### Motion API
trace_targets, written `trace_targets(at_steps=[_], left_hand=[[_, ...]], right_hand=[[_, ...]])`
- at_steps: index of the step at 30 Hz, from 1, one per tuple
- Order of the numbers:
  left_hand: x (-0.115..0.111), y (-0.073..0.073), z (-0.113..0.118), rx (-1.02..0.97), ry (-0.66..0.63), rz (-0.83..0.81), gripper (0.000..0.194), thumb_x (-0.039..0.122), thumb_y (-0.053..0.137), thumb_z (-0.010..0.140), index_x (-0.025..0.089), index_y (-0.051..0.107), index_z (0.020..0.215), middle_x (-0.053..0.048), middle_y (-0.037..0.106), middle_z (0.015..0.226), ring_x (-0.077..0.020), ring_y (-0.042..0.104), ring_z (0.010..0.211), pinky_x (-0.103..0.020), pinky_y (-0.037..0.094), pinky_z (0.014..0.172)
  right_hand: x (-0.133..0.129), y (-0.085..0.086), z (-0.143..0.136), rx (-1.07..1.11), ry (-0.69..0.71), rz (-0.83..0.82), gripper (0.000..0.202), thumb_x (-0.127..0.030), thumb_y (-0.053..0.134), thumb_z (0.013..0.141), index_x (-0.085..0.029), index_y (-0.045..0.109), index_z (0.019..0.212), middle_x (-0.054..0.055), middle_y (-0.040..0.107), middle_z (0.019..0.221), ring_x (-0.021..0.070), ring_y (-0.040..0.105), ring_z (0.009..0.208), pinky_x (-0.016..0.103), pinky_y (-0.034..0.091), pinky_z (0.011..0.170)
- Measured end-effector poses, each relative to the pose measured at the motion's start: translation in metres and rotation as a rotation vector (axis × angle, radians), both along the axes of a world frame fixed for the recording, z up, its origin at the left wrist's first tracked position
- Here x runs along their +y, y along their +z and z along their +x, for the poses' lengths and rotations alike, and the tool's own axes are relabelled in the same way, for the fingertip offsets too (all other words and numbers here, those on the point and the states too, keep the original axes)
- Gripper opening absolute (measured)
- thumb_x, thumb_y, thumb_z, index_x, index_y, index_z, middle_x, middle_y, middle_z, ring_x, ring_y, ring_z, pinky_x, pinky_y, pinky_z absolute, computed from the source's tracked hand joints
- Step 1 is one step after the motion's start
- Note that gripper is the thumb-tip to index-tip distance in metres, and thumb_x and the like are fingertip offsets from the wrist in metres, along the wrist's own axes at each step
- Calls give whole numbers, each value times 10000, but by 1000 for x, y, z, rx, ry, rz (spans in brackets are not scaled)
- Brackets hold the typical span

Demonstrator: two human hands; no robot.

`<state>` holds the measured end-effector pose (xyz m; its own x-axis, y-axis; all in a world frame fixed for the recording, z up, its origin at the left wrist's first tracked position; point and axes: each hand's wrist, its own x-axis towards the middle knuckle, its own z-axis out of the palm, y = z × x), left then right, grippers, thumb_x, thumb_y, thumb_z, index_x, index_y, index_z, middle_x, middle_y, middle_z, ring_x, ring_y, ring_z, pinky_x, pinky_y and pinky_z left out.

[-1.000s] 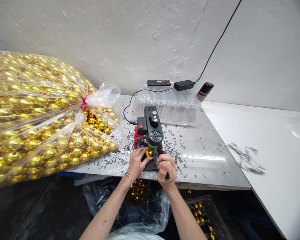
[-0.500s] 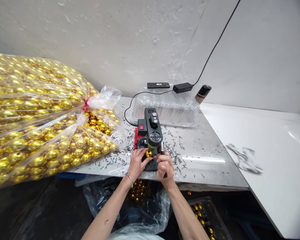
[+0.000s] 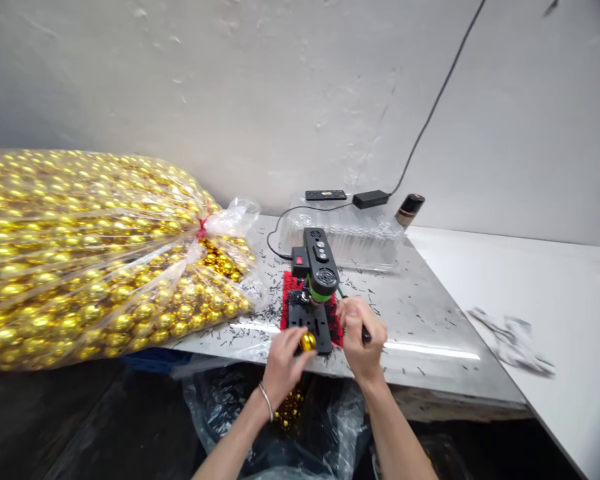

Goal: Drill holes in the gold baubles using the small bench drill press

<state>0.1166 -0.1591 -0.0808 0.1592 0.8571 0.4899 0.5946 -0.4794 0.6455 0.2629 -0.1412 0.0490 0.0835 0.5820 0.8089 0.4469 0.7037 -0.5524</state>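
Observation:
My left hand (image 3: 286, 363) pinches a shiny gold ball (image 3: 308, 342) between thumb and fingers, over the front end of a black slotted base plate (image 3: 323, 331). Above that plate stands a small black bench drill press (image 3: 321, 263) with a green ring and a red switch. To its right, my right hand (image 3: 363, 333) is wrapped around the black-gripped lever (image 3: 366, 335) of the press. A red mat (image 3: 287, 300) lies under the base. Black shavings are strewn about it.
A large clear bag of gold balls (image 3: 105, 267) fills the left side. Clear plastic trays (image 3: 350, 233), a power adapter (image 3: 371, 199) and a spray can (image 3: 409, 210) stand behind the press. Gloves (image 3: 515, 343) lie at right. An open plastic bag (image 3: 220, 407) hangs below the front edge.
My left hand has drawn the gold ball from under the press head toward me. My right hand, with the lever, has swung outward to the right. The camera view has shifted.

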Motion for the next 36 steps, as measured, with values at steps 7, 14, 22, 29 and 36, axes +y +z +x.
trace_targets(at_steps=[7, 14, 22, 29, 36], left_hand=[[-68, -32, -17, 197, -141, 99, 462, 363, 514, 911, 208, 459, 1343, -130, 639, 1185, -215, 637, 1071, -317, 565, 870], [45, 36, -73, 327, 354, 184, 295, 215, 411, 950, 163, 583, 1185, -132, 657, 1103, -232, 609, 1038, -389, 499, 914], [152, 88, -131, 562, 585, -314, 217, 109, 520, 825, 74, 645, 999, -210, 640, 1037, -319, 599, 1019, -452, 392, 933], [136, 92, -135, 2, 463, -365, 378, 360, 536, 866, 119, 576, 1155, -134, 666, 1061, -231, 650, 902, -343, 498, 762], [69, 70, -84, -1285, 16, -712, 359, 325, 729, 719, 162, 665, 1032, -30, 694, 854, -104, 645, 715, -200, 510, 658]], right_hand=[[-1, -25, -1, 19, 0, 56, 256, -35, 413, 860, -190, 443, 658, -3, 492, 642, 127, 527, 668, 274, 409, 606], [0, -29, -4, 8, -21, 109, 269, -16, 413, 847, -190, 435, 642, -20, 463, 594, 125, 537, 657, 256, 409, 580], [2, -36, -2, -1, -20, 123, 264, -9, 409, 847, -191, 437, 657, -19, 463, 597, 126, 531, 657, 261, 410, 585], [0, -35, -2, -11, -29, 102, 265, -39, 407, 863, -192, 445, 650, -7, 488, 621, 132, 536, 649, 268, 408, 567], [1, -38, -5, 27, -41, 124, 277, -16, 398, 858, -191, 440, 647, -21, 460, 589, 124, 538, 656, 260, 415, 574]])
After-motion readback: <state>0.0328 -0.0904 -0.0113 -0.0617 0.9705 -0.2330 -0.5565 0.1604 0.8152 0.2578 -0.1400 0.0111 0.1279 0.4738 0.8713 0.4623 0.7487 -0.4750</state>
